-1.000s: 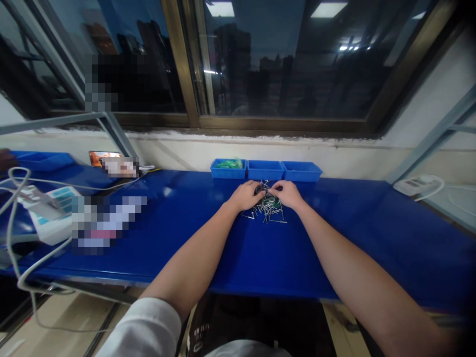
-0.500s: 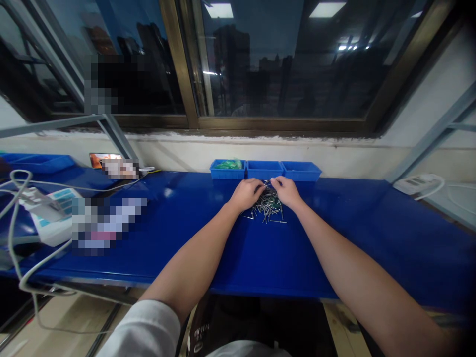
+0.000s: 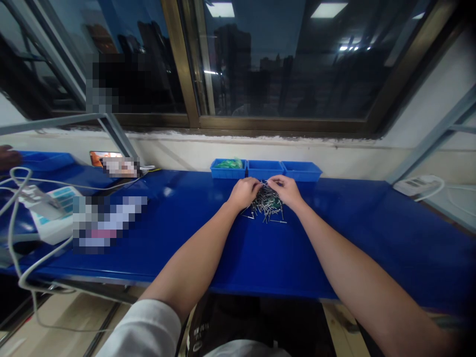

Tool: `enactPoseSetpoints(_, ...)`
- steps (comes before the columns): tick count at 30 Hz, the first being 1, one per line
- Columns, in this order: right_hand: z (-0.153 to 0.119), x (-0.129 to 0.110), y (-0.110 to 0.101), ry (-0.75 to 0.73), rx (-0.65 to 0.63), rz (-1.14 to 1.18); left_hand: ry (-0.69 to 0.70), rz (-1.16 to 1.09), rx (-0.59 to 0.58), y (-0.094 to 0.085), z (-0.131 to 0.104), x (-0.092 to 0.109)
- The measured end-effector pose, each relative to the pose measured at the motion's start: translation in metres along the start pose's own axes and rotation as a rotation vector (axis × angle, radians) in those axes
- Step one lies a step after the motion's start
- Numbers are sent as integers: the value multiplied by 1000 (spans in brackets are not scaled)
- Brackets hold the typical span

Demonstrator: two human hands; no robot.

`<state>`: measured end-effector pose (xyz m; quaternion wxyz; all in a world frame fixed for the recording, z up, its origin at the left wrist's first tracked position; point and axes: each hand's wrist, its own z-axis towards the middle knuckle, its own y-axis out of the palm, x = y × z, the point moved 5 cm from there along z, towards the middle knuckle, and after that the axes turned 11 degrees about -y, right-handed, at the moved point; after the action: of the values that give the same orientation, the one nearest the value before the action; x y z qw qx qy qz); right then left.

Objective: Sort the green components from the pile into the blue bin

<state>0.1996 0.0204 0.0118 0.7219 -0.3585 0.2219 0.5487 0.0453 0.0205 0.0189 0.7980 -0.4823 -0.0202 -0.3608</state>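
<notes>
A loose pile of thin silver blind rivets (image 3: 267, 206) lies on the blue table, with a bit of dark green showing among them. My left hand (image 3: 243, 193) is at the pile's left edge, thumb and fingers pinched together. Opposite it, my right hand (image 3: 285, 189) is pinched too, over the pile's right side. The fingertips of both hands nearly meet above the far part of the pile, and a thin rivet seems to be between them, small and blurred. One rivet lies apart at the near edge of the pile.
Three blue bins (image 3: 265, 168) stand in a row behind the pile, the left one holding a green plastic bag (image 3: 229, 163). At left are a white scale (image 3: 55, 213), cables, a phone (image 3: 106, 158) and another person's hand (image 3: 9, 157). A white power strip (image 3: 418, 183) lies at right.
My right hand's fingers have shifted slightly left, closer to my left fingertips. The other person's hand has come into view at far left. The pile looks much the same.
</notes>
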Motion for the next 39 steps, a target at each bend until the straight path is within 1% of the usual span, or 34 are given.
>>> enactPoseSetpoints(4,1,6,-5,80,46,59,-50,-22,14,-2,0,-2)
enactPoseSetpoints(6,2,12,-12,115,99,41,-93,-23,27,-4,0,-5)
enactPoseSetpoints(8,5,18,-20,116,141,-16,-136,-11,30,-4,0,-9)
enactPoseSetpoints(9,6,20,-24,107,150,-72,-154,-1,28,-4,0,-11)
enactPoseSetpoints(11,7,23,-33,109,151,-258,-180,16,18,-3,0,-15)
enactPoseSetpoints(14,5,27,-44,171,128,-568,-189,40,4,0,0,-19)
enactPoseSetpoints(16,3,28,-47,199,92,-699,-182,52,-4,1,0,-20)
enactPoseSetpoints(19,1,34,-47,209,12,-802,-175,61,-12,2,0,-20)
enactPoseSetpoints(22,0,42,-46,224,-34,-835,-171,65,-14,3,0,-20)
enactPoseSetpoints(26,0,46,-46,217,-37,-823,-169,71,-27,4,-1,-19)
enactPoseSetpoints(30,0,42,-46,222,-26,-837,-165,70,-36,4,-1,-18)
enactPoseSetpoints(34,2,29,-38,95,21,-825,-176,78,-45,3,-1,-18)
enactPoseSetpoints(36,3,25,-28,30,-23,-800,-179,76,-57,4,-1,-18)
enactPoseSetpoints(39,1,24,-11,-8,-175,-759,-173,73,-86,6,-1,-18)
